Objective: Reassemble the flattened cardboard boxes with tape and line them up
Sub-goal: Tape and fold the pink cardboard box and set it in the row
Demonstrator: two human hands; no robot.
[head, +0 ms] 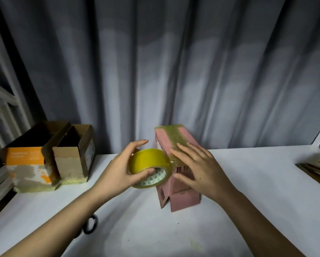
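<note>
Two hands are seen at mid-frame over a white table (248, 182), backed by a grey curtain (174, 71). The tape roll (149, 169) is gripped by the left hand (118, 173), thumb curled into its core, fingers over the top. The right hand (196, 167) is laid flat, fingers straight, on the taped top of the pink box (181, 199), which stands at centre. Two open boxes (50, 160) are lined up at left, their insides dark. Flattened cardboard (316, 169) is stacked at the right edge. Scissors (89, 226) are partly hidden under the left forearm.
</note>
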